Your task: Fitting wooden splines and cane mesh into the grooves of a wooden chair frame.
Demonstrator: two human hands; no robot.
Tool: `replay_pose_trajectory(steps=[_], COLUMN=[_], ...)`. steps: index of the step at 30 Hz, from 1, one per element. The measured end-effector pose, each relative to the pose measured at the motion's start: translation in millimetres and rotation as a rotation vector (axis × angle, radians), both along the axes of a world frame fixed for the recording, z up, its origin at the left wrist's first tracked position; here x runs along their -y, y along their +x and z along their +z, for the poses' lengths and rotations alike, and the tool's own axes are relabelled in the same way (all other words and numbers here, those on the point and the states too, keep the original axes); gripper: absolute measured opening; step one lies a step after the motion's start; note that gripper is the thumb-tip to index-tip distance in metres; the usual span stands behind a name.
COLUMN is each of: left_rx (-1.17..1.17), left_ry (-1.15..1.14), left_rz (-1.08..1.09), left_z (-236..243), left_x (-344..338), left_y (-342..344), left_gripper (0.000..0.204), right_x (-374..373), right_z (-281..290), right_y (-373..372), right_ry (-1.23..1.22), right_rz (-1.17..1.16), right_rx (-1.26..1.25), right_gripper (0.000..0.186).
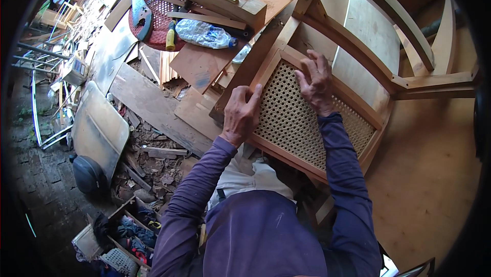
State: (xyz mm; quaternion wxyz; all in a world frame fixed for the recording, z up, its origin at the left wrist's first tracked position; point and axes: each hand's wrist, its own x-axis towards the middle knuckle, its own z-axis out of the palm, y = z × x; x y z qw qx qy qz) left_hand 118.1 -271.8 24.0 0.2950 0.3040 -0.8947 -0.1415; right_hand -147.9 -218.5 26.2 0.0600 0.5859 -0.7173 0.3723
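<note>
One left hand [240, 116] half-curled at one frame [289, 159], grip unclear, one right hand [317, 87] spread over one cane panel [287, 118]

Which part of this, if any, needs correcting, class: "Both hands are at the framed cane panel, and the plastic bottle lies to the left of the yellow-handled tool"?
The bottle's side is wrong: in the head view, the plastic bottle lies to the right of the yellow-handled tool. Left hand and right hand are indeed at the framed cane panel.

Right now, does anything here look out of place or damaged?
Yes: a crumpled plastic bottle lies on its side beside a yellow-handled tool, odd among wooden boards; wood scraps lie strewn about. The cane panel shows no obvious damage.
</note>
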Motion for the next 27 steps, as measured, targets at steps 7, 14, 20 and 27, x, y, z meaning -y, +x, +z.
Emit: replay_pose_trajectory(steps=[7, 14, 20, 27], left_rx=[-0.038, -0.011, -0.007, -0.012], left_ry=[0.055, 0.030, 0.040, 0.111], left_rz=[-0.041, -0.062, -0.088, -0.075], left_z=[0, -3, 0, -7], left_x=[0, 6, 3, 5], left_y=[0, -2, 7, 10], left_gripper=[0.061, 0.067, 0.066, 0.064], right_x=[31, 38, 34, 35], right_z=[-11, -4, -5, -6], right_y=[5, 23, 35, 55], right_ry=[-0.024, -0.008, -0.053, -0.013], right_rz=[0.021, -0.105, -0.133, -0.076], right_rx=[0.140, 0.004, 0.006, -0.066], right_gripper=[0.022, 0.017, 0.022, 0.043])
